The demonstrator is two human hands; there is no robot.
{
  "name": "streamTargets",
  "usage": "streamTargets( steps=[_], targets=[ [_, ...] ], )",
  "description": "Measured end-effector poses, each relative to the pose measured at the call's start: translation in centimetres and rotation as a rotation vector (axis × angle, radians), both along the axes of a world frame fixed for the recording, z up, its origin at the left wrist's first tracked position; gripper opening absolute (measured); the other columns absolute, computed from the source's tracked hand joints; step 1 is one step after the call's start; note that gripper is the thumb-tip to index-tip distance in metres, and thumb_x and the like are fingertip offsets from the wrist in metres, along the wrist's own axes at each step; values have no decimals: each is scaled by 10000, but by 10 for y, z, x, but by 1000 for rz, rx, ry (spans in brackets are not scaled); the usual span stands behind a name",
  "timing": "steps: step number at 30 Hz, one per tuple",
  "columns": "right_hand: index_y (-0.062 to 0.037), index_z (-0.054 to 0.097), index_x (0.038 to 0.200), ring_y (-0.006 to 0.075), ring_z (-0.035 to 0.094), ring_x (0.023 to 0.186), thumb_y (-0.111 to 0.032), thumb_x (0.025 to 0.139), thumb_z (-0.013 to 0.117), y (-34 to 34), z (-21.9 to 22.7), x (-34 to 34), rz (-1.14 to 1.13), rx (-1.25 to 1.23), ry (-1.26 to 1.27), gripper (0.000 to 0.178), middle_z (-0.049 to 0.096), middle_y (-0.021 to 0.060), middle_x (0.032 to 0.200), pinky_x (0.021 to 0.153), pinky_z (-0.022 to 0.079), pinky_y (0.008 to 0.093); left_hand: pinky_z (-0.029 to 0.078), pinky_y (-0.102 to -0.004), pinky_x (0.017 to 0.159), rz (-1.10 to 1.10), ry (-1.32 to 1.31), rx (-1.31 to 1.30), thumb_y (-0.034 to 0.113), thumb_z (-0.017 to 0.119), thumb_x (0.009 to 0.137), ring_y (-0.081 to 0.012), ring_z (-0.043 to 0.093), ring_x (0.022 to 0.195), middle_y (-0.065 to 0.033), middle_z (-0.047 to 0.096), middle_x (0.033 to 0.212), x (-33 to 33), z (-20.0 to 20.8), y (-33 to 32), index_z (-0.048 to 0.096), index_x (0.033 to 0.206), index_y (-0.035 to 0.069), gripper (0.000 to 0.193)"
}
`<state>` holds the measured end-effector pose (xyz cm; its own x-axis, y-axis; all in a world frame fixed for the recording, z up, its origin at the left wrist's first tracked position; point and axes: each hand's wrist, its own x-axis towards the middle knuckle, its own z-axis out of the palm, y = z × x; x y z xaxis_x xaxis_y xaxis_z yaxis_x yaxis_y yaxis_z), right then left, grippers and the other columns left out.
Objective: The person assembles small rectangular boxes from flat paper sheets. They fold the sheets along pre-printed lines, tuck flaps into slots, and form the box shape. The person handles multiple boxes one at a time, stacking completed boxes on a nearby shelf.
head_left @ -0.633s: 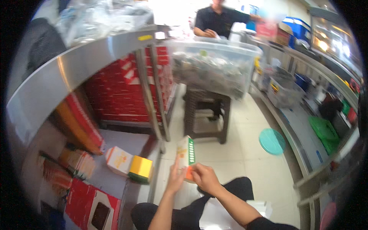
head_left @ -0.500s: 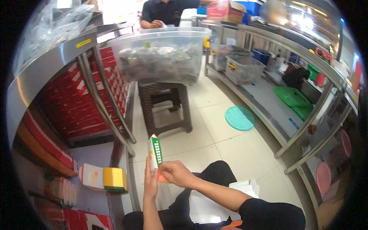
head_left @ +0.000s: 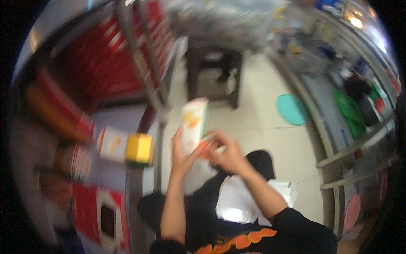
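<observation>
A tall white carton (head_left: pixel 192 127) with a yellow-orange picture, a green side and an orange lower end stands tilted in front of me. My left hand (head_left: pixel 182 157) grips its lower part from the left, thumb across the front. The bent fingers of my right hand (head_left: pixel 226 151) are pinched at the orange end; blur hides the exact fingertips. Across my lap, below the right forearm, lie white flat sheets (head_left: pixel 237 199).
Left, a low shelf holds a white and yellow box (head_left: pixel 139 149) and a red box with a dark opening (head_left: pixel 97 211). Ahead are a dark plastic stool (head_left: pixel 213 57) and a clear tub (head_left: pixel 224 25). A turquoise round lid (head_left: pixel 291 110) lies on the floor beside the right-hand shelf.
My view has tipped down and to the left. The carton has turned so its white pictured face shows instead of the dotted green one. Both hands remain on its lower end.
</observation>
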<state>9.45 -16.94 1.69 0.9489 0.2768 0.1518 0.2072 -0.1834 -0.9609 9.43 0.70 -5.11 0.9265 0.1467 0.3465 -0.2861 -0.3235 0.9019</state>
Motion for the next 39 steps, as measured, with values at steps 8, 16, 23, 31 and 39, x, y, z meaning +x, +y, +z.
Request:
streamTargets(
  steps=[8, 16, 23, 31, 39],
  targets=[
    [-33, 560, 1245, 119, 640, 820, -85, 885, 673, 9, -12, 16, 3, 190, 201, 382, 706, 76, 905, 707, 504, 259, 383, -423, 1066, 12, -17, -36, 357, 781, 809, -360, 465, 1257, -236, 431, 1312, 0, -4, -5, 290, 1464, -45, 912],
    [-33, 552, 1290, 161, 640, 890, -104, 858, 666, 3, -10, 16, -28, 135, 131, 452, 691, 108, 1019, 812, 507, 303, 380, -417, 1062, 37, -52, -216, 342, 706, 868, -327, 464, 1262, -200, 430, 1331, 5, -5, -1, 287, 1467, -19, 815],
    [-12, 590, 1119, 169, 578, 953, -187, 869, 670, -8, -23, 14, 47, 116, -214, 315, 638, 89, 1010, 906, 439, 329, 287, -438, 1128, -323, 151, -1209, 414, 458, 1011, -242, 399, 1351, -150, 376, 1471, -7, 11, 0, 252, 1486, 29, 645],
    [-40, 461, 827, 231, 455, 707, -115, 720, 758, 7, -13, 9, -301, 35, -597, 324, 466, 86, 782, 632, 379, 349, 525, -393, 793, -31, -108, 42, 101, 584, 918, -350, 670, 891, -200, 665, 981, -25, 52, -15, 630, 1116, -35, 245],
    [1, 563, 879, 255, 523, 756, -70, 810, 714, 22, -18, 14, -454, 178, -586, 181, 552, 108, 833, 690, 416, 342, 505, -320, 740, 117, -130, 65, 107, 573, 938, -213, 662, 821, -151, 689, 921, -40, 56, -31, 652, 1030, -40, 191]
  ],
)
